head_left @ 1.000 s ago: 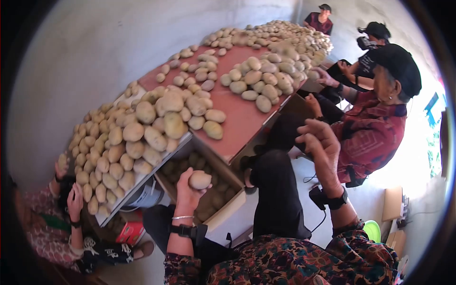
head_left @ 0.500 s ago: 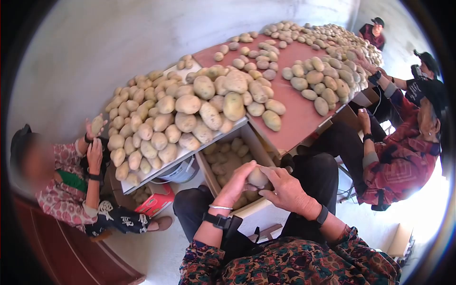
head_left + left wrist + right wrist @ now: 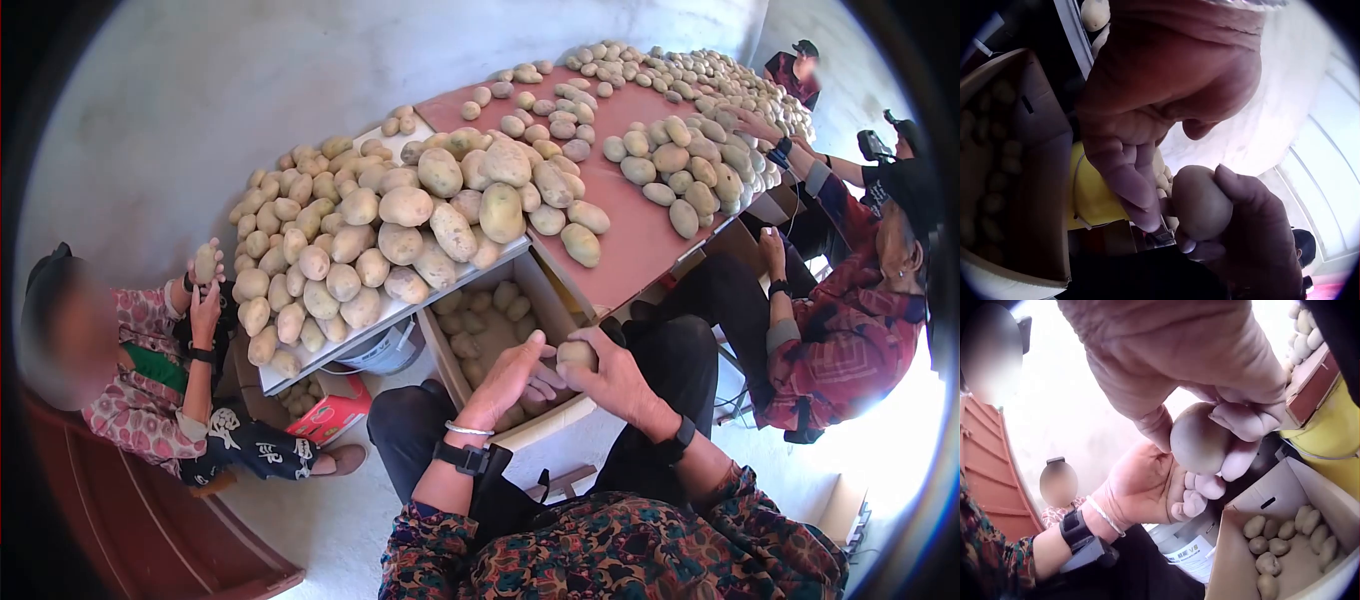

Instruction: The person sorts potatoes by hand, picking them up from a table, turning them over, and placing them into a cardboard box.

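My right hand [image 3: 618,382] pinches the potato [image 3: 576,355] near the box [image 3: 1285,487] — my left hand [image 3: 512,380], loose-fingered and holding nothing, lies just left of it, though I can't quite tell which way the potato's long axis runs

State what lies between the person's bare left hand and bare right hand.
In the left wrist view, a rounded tan potato lies between the left hand and the right hand, which grips it.
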`<state>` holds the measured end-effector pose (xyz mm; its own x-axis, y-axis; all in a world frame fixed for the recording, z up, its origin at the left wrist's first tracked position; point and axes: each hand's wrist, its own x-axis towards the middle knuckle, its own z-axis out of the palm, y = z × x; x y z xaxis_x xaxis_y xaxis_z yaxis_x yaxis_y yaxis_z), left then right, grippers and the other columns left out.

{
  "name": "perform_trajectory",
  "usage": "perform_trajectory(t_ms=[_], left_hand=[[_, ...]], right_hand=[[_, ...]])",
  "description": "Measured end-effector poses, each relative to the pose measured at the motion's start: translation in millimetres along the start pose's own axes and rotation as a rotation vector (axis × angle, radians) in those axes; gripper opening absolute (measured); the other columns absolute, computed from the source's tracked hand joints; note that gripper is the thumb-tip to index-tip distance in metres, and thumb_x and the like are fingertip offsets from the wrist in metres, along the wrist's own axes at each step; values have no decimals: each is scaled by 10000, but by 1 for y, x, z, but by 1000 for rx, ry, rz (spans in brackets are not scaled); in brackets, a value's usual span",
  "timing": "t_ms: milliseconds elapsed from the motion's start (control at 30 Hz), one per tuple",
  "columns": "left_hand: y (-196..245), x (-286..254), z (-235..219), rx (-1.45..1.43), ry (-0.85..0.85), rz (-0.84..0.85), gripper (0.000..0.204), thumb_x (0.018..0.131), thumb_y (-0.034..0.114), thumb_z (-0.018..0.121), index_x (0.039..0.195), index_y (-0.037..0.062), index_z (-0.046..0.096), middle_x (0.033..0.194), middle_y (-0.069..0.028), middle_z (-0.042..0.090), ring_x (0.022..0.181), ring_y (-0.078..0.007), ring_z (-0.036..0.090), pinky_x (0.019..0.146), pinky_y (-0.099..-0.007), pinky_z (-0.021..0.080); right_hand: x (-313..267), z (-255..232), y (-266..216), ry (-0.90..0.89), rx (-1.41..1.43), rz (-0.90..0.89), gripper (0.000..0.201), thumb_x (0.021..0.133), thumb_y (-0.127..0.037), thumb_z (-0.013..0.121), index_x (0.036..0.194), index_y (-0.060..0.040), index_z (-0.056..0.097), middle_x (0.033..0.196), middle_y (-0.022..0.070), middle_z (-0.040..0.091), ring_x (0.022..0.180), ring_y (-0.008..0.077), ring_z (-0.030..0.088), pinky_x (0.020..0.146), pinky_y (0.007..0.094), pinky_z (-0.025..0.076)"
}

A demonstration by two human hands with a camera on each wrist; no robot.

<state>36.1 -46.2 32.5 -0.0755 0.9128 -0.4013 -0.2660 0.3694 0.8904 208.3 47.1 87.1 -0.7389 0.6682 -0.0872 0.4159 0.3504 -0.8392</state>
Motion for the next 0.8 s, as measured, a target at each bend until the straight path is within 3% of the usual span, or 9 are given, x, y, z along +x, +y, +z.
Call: perform_trajectory(t_ms=[67,200,267,333,433,467,533,633,800], left_hand=[[-3,3,-1,-19,72,19,683,1015,566,365,1216,-57,557,915,-165,720,721,-186,667,658,-297,521],[6,-2,-1,-85,181,57,550,1035,459,383,1211,-28,570,959,-157,714,773,-178,661,696,-286,515],[10,-4,-2,-92,194,62,519,1040,429,373,1214,-17,572,987,-156,711,795,-174,661,721,-279,515],[10,-3,-6,-130,205,72,436,1033,343,384,1208,-12,568,996,-157,707,815,-172,662,732,-280,516],[10,-4,-14,-168,231,128,389,1019,283,393,1200,-13,570,1001,-163,708,810,-175,667,725,-275,517],[11,-4,-16,-169,234,130,389,1019,283,393,1200,-13,570,1001,-163,708,810,-175,667,725,-275,517],[14,-5,-20,-217,250,148,370,1005,249,395,1194,-14,573,1004,-164,710,806,-175,672,722,-270,520],[14,-4,-27,-258,291,172,362,1002,249,405,1185,-12,577,997,-162,713,792,-171,674,713,-265,523],[16,-4,-30,-309,335,144,345,998,246,418,1175,0,582,980,-156,716,775,-165,671,702,-261,523]], right_hand=[[15,-5,-8,0,46,12,483,848,-306,671,1207,-12,536,985,226,665,875,322,684,781,397,527],[61,-7,-24,74,129,-207,437,863,-293,639,1181,-4,559,991,196,657,929,290,663,834,388,504],[97,-9,-36,37,154,-353,439,876,-289,659,1213,-25,559,1007,121,649,940,170,606,821,330,499],[129,-11,-64,111,-12,-350,442,851,-296,621,1172,3,565,985,220,655,915,341,652,806,428,502],[182,-13,-94,167,-131,-349,457,847,-299,618,1181,8,560,1012,246,651,948,388,642,793,470,501],[198,-9,-98,164,-131,-351,457,847,-299,618,1181,8,560,1012,246,651,948,388,642,793,470,501],[230,2,-97,413,-286,-521,421,894,-348,598,1090,23,563,942,252,633,881,415,614,779,483,485],[254,10,-97,479,-412,-470,427,911,-360,583,1080,32,561,954,270,630,896,438,619,776,499,481],[198,-24,-93,465,-302,-432,396,924,-348,576,1070,20,572,907,240,644,865,412,637,757,496,494]])
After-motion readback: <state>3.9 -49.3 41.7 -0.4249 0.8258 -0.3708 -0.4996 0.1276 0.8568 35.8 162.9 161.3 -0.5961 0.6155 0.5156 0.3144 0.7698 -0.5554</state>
